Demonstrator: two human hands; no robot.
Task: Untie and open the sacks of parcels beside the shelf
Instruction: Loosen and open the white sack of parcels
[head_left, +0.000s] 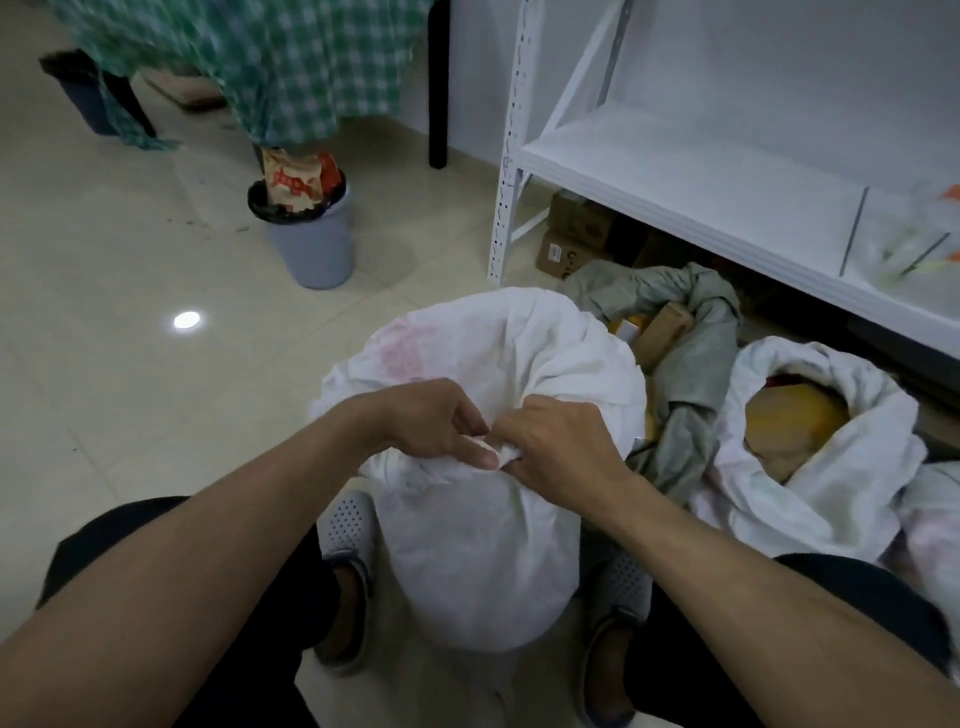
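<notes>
Item: my feet in grey perforated slip-on shoes (349, 561), either side of the sack; knees bent, dark trousers.
Item: white sack (483, 545), upright on the tiled floor (130, 364) between my feet; faded pink print on its upper left side, too blurred to read; mouth gathered and knotted at the top.
Item: my left hand (436, 423), forearm reaching in from lower left; thumb and fingers pinched on the knot (493, 451).
Item: my right hand (558, 441), forearm in from lower right, knuckles up; fingers clamped on the same bunched cloth, touching the left hand.
Item: second white sack (810, 483), to the right, mouth open; yellow-brown parcels (795, 426) showing inside.
Item: grey sack (691, 395), behind and between the two white ones, slumped open; a tan box (667, 325) within.
Item: white metal shelf (675, 176), far right; brown cartons (574, 236) under its lowest board, lettering illegible.
Item: grey bin (311, 244), black liner, stuffed with a paper bag bearing red print, unreadable.
Item: green checked cloth (260, 62), hanging at far left.
</notes>
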